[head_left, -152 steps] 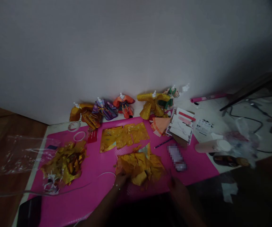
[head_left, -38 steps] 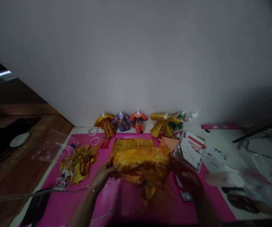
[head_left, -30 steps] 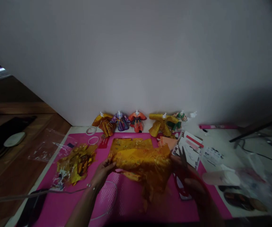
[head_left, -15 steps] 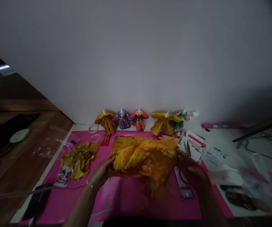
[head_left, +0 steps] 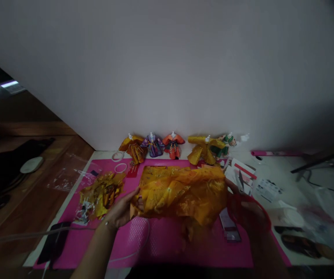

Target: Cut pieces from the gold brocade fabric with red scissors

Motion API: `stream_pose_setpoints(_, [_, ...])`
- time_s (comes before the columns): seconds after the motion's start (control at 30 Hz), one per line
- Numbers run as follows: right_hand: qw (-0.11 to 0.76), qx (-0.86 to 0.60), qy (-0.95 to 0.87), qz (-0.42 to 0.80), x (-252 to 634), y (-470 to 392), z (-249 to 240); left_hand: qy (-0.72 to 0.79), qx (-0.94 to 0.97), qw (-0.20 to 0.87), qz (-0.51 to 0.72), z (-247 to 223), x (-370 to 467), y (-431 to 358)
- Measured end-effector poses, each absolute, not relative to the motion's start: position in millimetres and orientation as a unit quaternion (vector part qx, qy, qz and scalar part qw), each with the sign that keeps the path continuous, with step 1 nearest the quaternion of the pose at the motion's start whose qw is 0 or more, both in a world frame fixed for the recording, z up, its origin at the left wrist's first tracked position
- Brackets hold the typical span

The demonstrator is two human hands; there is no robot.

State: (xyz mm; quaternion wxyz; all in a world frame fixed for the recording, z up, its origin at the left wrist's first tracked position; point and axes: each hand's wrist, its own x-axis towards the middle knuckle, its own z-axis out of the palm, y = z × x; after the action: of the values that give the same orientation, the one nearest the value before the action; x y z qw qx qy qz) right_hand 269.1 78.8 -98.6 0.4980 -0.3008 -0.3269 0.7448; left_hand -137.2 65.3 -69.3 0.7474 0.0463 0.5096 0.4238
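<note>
A crumpled golden-yellow fabric [head_left: 181, 193] with a fine pattern is stretched out between my hands above the pink mat. My left hand [head_left: 123, 211] pinches its left edge, thumb on top. At the right edge, my right hand [head_left: 249, 215] grips the fabric with its fingertips and also carries scissors [head_left: 240, 181]. Their large red handles loop around that hand, and the blades point up and away. A loose strip of fabric hangs below the middle, blurred. Left of my left hand lies a heap of golden fabric scraps [head_left: 104, 192].
Several small dressed doll forms, including a purple-robed one [head_left: 153, 145] and an orange-robed one [head_left: 173, 145], stand along the wall. A phone [head_left: 230, 226] lies by my right hand. Printed cards [head_left: 244, 170], a tape roll [head_left: 117, 156] and a black device [head_left: 55, 242] sit around the pink mat [head_left: 161, 252].
Both hands still hold the fabric, and it has turned and spread slightly toward the right. The scissors moved right with my right hand. The whole view has shifted a little.
</note>
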Motion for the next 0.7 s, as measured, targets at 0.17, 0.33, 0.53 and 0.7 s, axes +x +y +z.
stream_pose_setpoints(0.17, [0.510, -0.278, -0.328, 0.745, 268, 76, -95, 0.502, 0.031, 0.768, 0.398, -75, -141, 64])
stream_pose_setpoints(0.33, [0.506, -0.323, -0.331, 0.728, 268, 75, -97, 0.502, 0.023, 0.777, 0.378, -72, -138, 63])
stream_pose_setpoints(0.53, [0.505, -0.329, -0.348, 0.718, 263, 74, -93, 0.511, 0.011, 0.769, 0.383, -62, -135, 65])
stream_pose_setpoints(0.7, [0.514, -0.365, -0.369, 0.683, 258, 74, -93, 0.511, -0.007, 0.749, 0.422, -62, -136, 67])
